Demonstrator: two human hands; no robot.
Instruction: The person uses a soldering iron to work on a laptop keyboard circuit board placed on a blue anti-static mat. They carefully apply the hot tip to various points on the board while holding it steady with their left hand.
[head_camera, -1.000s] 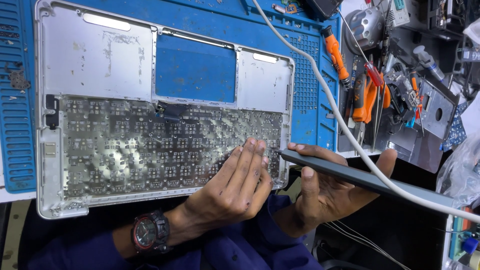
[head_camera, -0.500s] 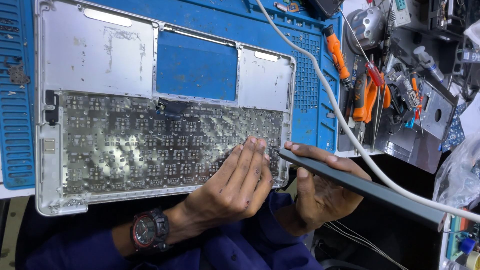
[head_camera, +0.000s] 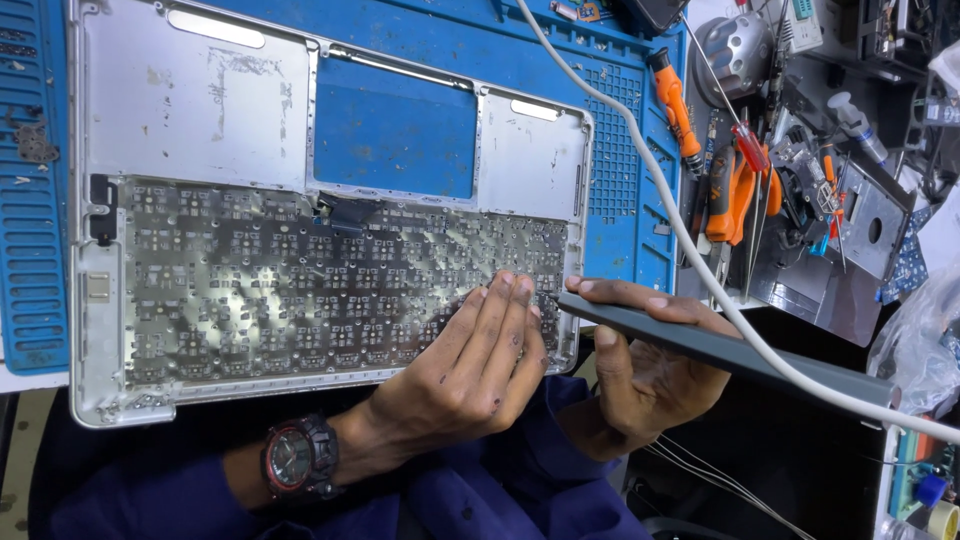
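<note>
A silver laptop case (head_camera: 200, 110) lies upside down on a blue work mat (head_camera: 625, 180), with the metal back of its keyboard (head_camera: 280, 290) exposed. My left hand (head_camera: 465, 375), with a dark watch (head_camera: 300, 455) on the wrist, rests its fingertips on the keyboard back near the case's lower right corner. It holds nothing that I can see. Just to the right of the case, my right hand (head_camera: 640, 375) grips the near end of a thin grey flat panel (head_camera: 760, 365), thumb on top and fingers below. The panel slants away to the right.
A white cable (head_camera: 640, 150) runs from the top down across the mat and over the grey panel. An orange screwdriver (head_camera: 672, 100), orange-handled pliers (head_camera: 735, 190) and several small tools and parts crowd the right side. A clear plastic bag (head_camera: 915, 345) is at the far right.
The view has shifted slightly. Both hands keep their places: left fingertips on the keyboard back, right hand holding the grey panel.
</note>
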